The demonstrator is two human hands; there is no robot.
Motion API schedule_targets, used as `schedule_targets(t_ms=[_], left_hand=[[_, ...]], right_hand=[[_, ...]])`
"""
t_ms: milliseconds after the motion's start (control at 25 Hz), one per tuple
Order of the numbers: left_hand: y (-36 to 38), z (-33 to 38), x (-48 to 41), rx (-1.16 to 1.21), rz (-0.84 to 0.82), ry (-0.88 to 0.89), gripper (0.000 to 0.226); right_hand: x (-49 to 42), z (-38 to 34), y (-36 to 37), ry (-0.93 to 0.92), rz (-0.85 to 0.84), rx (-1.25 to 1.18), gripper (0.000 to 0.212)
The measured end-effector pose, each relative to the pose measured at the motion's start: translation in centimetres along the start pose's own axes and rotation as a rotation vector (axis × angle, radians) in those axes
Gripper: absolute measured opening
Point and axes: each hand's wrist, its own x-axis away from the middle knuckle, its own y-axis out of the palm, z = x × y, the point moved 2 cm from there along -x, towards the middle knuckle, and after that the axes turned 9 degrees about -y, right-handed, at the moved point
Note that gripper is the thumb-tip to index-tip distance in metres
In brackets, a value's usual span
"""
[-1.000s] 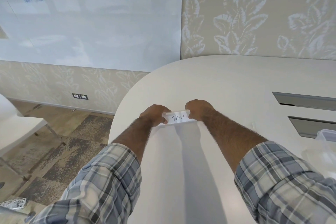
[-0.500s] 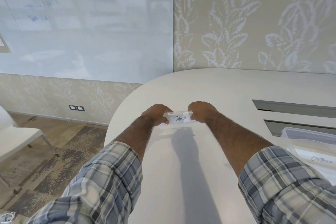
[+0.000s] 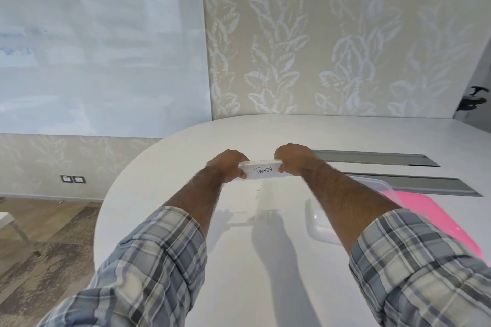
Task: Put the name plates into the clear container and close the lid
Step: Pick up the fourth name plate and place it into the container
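While held aloft, name plate (image 3: 261, 170) spans left hand (image 3: 228, 166), right hand (image 3: 293, 159)

The left sleeve (image 3: 148, 260) and right sleeve (image 3: 414, 268) are of plaid shirt cloth, pale blue, grey and cream with darker grey lines, each ending in a thick rolled cuff (folded over); the left forearm (image 3: 198, 202) and right forearm (image 3: 345, 194) are bare and hairy.

Bright, even indoor light. Soft arm shadows on the white bench (image 3: 265, 135) fall toward the camera, so the light comes from ahead and above. Hazy reflections and glare on the whiteboard (image 3: 101, 48). Wide-angle lens bends the frame edges. Slightly soft overall; name plate (image 3: 261, 170) lettering legible.
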Motion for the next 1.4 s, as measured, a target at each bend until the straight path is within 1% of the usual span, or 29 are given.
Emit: schedule_targets(t_ms=[320, 600, 760, 1000, 1200, 1400], left_hand=[[2.8, 12.7, 2.1, -0.026, -0.021, 0.131, 0.047], [5.9, 19.3, 1.1, -0.034, -0.084, 0.231, 0.043], [7.7, 21.1, 0.3, -0.027, -0.125, 0.228, 0.038], [9.8, 22.2, -0.4, -0.125, -0.128, 0.240, 0.047], [11.0, 22.8, -0.9, -0.160, -0.144, 0.261, 0.040], [12.1, 23.5, -1.3, -0.180, -0.173, 0.265, 0.044]], right_hand=[[10.3, 9.1, -0.7, 0.149, 0.014, -0.014, 0.045], [15.0, 14.3, 0.4, 0.249, -0.009, -0.026, 0.045], [16.0, 15.8, 1.1, 0.253, -0.046, 0.006, 0.040], [16.2, 17.4, 3.2, 0.267, -0.083, -0.029, 0.043], [16.0, 18.4, 5.1, 0.276, -0.096, -0.053, 0.041], [16.0, 19.3, 6.6, 0.278, -0.135, -0.091, 0.040]])
